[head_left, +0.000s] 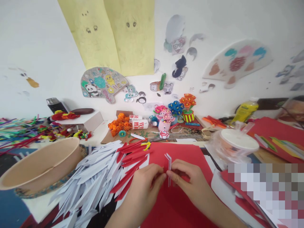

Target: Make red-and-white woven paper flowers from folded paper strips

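A narrow folded white paper strip (169, 161) stands upright before me, its upper end bent to the left. My right hand (190, 179) pinches it from the right between thumb and fingers. From the other side, the closed thumb and fingertips of my left hand (148, 182) grip its edge. Both hands are over a red paper sheet (182, 152). Several folded red paper pieces (133, 158) lie just left of my left hand. Beside them spreads a large heap of folded white paper pieces (87, 177).
A beige oval basin (45, 164) stands at the left. Behind the red sheet are pipe-cleaner flowers (120, 125), a small pink flower pot (163, 126) and scissors (135, 140). A lidded plastic cup (238, 141) and a yellow bottle (245, 110) stand at the right.
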The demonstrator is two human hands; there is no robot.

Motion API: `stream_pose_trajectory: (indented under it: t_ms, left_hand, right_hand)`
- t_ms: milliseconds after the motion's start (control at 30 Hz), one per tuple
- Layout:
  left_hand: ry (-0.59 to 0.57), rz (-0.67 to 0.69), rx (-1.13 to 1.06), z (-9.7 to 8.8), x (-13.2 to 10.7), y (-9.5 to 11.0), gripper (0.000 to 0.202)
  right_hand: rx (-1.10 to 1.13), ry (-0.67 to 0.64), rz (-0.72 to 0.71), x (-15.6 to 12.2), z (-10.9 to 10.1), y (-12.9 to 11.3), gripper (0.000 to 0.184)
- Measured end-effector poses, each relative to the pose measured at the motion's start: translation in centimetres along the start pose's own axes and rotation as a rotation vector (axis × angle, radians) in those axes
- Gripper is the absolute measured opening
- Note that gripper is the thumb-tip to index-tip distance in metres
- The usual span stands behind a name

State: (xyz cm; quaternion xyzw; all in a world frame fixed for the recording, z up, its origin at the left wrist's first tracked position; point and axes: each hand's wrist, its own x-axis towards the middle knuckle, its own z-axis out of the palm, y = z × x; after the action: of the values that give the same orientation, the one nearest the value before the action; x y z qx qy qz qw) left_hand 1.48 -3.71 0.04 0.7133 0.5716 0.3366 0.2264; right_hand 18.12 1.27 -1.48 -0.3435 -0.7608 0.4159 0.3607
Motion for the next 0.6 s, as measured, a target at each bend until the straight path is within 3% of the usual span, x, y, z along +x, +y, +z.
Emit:
stream_pose_trajectory:
  t_ms: [600]
  left_hand:
    - [-0.048, -0.180, -0.308, -0.3, 0.3, 1.2, 0.026]
  right_hand:
    - [-0.023, -0.021, -0.011, -0.4, 0.3, 0.1, 0.045]
